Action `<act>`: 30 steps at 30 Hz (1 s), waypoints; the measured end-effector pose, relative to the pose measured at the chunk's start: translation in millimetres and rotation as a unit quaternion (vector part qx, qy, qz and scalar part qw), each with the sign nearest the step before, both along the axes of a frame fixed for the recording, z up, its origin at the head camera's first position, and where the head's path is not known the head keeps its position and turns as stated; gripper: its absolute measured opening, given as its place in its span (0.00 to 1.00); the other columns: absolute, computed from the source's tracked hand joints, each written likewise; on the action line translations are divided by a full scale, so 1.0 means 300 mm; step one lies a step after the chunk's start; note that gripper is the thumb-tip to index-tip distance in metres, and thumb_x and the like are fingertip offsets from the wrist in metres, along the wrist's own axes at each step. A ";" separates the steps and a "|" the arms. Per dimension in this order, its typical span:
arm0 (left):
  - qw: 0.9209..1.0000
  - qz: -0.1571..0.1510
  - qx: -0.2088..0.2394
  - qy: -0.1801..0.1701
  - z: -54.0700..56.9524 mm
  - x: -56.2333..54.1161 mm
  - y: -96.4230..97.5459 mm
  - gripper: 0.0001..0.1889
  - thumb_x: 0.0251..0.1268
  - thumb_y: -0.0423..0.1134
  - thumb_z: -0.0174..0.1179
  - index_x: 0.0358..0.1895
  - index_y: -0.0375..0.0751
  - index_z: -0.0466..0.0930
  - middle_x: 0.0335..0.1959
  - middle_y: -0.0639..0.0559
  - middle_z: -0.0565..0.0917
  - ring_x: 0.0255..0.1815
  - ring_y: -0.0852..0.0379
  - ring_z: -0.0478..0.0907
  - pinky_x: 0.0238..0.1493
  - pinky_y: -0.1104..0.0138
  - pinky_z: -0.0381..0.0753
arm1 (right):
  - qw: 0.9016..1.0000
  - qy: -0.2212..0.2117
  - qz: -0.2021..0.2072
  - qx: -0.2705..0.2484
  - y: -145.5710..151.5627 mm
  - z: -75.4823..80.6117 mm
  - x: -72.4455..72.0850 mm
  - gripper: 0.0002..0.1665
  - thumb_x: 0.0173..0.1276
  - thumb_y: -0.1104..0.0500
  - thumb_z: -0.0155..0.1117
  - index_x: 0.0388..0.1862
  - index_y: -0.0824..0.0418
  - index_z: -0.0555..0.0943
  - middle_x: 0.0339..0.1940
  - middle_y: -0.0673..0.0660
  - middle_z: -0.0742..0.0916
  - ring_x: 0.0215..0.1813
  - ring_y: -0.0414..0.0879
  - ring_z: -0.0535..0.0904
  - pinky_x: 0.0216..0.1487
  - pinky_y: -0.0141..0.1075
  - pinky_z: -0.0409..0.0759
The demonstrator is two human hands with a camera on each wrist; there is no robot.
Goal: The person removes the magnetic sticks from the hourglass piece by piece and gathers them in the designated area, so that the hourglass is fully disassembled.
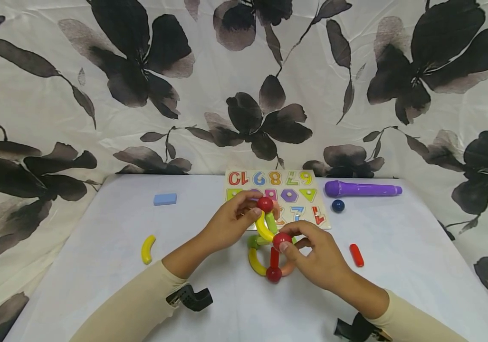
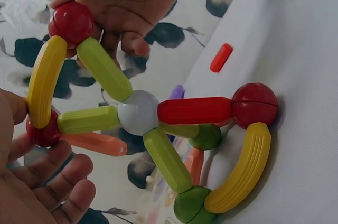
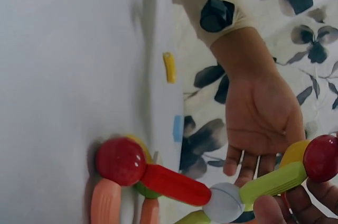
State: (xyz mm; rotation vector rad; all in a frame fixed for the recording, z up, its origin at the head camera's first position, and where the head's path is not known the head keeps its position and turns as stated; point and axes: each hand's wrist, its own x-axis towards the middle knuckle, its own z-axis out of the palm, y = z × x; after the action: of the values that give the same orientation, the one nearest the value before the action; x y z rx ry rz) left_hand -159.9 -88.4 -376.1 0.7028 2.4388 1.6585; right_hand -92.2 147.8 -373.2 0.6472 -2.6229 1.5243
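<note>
Between both hands stands a figure of magnetic balls and rods on the white table (image 1: 119,304). My left hand (image 1: 232,223) pinches the far red ball (image 1: 265,204). Nearer, my right hand (image 1: 322,259) holds another red ball (image 1: 282,241) between thumb and fingers. A curved yellow rod (image 2: 45,82) links these two balls. Green rods run from them to a pale grey ball (image 2: 138,112). Below, a red rod (image 2: 195,110) reaches a red ball (image 2: 254,105) at the table. An orange rod (image 2: 100,142) juts from the left-held ball with its outer end free.
Behind the figure lies a number puzzle board (image 1: 325,211). At right are a purple microphone-shaped toy (image 1: 363,189), a dark blue ball (image 1: 338,205) and a loose red rod (image 1: 357,255). To the left lie a blue block (image 1: 165,199) and a curved yellow rod (image 1: 147,249).
</note>
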 end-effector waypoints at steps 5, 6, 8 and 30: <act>1.000 0.002 0.006 -0.011 0.001 0.005 -0.003 0.23 0.77 0.40 0.60 0.70 0.43 0.70 0.57 0.49 0.83 0.53 0.52 0.81 0.53 0.61 0.83 | 1.000 0.013 0.003 -0.012 0.012 -0.003 -0.005 0.11 0.74 0.59 0.66 0.53 0.58 0.82 0.45 0.48 0.87 0.41 0.41 0.85 0.45 0.37 0.86; 1.000 0.004 0.005 -0.014 0.002 0.007 -0.003 0.23 0.76 0.40 0.60 0.70 0.44 0.70 0.57 0.49 0.83 0.53 0.52 0.81 0.52 0.62 0.84 | 1.000 0.015 0.003 -0.013 0.014 -0.003 -0.006 0.11 0.74 0.60 0.66 0.53 0.58 0.82 0.45 0.48 0.87 0.41 0.42 0.85 0.45 0.37 0.86; 1.000 0.007 0.003 -0.019 0.004 0.011 -0.004 0.23 0.76 0.41 0.61 0.70 0.45 0.70 0.56 0.49 0.84 0.52 0.52 0.81 0.51 0.62 0.84 | 1.000 0.020 -0.001 -0.011 0.017 -0.004 -0.008 0.11 0.74 0.60 0.65 0.53 0.59 0.82 0.46 0.47 0.87 0.44 0.42 0.84 0.45 0.36 0.86; 0.999 0.031 -0.004 -0.026 0.011 0.058 -0.013 0.21 0.74 0.42 0.64 0.63 0.46 0.69 0.49 0.53 0.85 0.49 0.55 0.81 0.53 0.63 0.83 | 0.997 -0.033 -0.060 -0.042 0.059 -0.005 -0.014 0.11 0.73 0.68 0.56 0.53 0.64 0.76 0.48 0.60 0.85 0.40 0.48 0.87 0.45 0.33 0.86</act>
State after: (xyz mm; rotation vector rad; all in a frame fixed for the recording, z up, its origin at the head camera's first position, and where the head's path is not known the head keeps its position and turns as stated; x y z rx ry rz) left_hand -142.6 -92.3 -372.8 0.5814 2.4543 1.6649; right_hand -96.4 165.5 -374.6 0.4320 -2.5763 1.6363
